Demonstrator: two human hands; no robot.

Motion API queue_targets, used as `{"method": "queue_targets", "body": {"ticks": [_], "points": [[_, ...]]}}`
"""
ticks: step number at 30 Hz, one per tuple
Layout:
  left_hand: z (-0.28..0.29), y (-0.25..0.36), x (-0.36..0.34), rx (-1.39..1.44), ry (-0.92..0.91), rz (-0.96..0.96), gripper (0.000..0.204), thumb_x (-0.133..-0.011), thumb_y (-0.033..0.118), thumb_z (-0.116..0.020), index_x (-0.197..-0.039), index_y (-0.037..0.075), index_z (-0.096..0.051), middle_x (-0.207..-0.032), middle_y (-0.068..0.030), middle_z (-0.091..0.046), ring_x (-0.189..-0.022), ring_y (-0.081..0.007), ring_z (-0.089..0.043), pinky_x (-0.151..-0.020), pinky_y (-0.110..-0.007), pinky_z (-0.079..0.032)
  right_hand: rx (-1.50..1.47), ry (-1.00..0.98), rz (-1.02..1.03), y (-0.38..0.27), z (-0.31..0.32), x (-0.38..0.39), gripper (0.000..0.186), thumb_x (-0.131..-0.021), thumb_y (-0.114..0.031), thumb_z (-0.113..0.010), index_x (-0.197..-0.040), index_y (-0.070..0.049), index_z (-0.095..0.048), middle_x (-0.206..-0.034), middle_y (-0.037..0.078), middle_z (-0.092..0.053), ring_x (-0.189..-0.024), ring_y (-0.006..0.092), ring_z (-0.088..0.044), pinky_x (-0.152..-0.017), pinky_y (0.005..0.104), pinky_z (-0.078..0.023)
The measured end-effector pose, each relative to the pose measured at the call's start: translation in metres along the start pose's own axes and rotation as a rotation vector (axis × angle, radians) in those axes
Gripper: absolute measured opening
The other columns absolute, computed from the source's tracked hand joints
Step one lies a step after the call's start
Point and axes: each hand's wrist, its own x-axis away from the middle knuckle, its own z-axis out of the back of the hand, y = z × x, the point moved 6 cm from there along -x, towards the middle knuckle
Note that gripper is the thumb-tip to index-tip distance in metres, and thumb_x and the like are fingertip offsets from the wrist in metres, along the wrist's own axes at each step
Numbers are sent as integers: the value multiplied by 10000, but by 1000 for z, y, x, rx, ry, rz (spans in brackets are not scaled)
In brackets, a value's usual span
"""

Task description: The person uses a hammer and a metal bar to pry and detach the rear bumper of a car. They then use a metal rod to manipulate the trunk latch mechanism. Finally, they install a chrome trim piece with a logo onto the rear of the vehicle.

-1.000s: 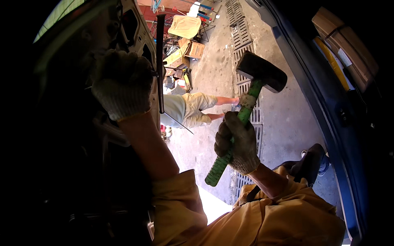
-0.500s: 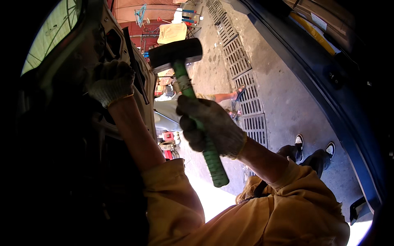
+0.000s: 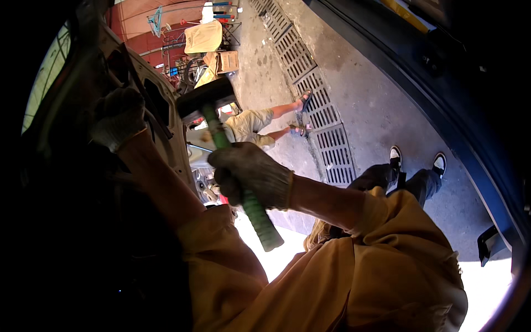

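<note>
My right hand (image 3: 251, 172), in a dirty knit work glove, is wrapped round the green taped handle of a club hammer (image 3: 261, 224). The hammer's blocky black head points up and to the left, beside the bare metal body panel (image 3: 172, 113) of a vehicle. Further left, in shadow, my gloved left hand (image 3: 119, 117) is closed in a fist near that panel's openings. Whatever the left fist holds, if anything, is lost in the dark. A thin dark strip (image 3: 148, 99) runs along the panel near it.
A blue vehicle door or panel edge (image 3: 420, 99) curves down the right. Slotted drain grates (image 3: 323, 113) cross the concrete floor. Beyond the hammer are a person's legs in shorts (image 3: 249, 123). A cloth-covered chair (image 3: 203, 37) and a cardboard box (image 3: 227, 62) stand at the back.
The hammer and both my hands have shifted left in the picture as the view turned. More of the other person's legs shows. My grip on the hammer is the same.
</note>
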Motion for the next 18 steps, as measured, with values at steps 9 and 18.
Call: {"method": "queue_targets", "body": {"ticks": [9, 18], "points": [[-35, -7, -27, 153, -43, 3, 348, -929, 270, -497, -630, 199, -335, -572, 5, -311, -511, -189, -283, -484, -355, -240, -421, 588, 1135, -197, 214, 58, 331, -993, -284, -582, -711, -175, -446, -567, -3, -444, -514, 146, -474, -532, 312, -453], [-60, 0, 6, -29, 14, -83, 312, -954, 273, -434, -656, 218, -364, -564, 26, -239, -487, -154, -276, -501, -348, -275, 1, 74, 128, -67, 3, -3, 191, -991, -278, -669, -938, -122, -571, -720, 2, -559, -475, 106, -492, -423, 277, -439]]}}
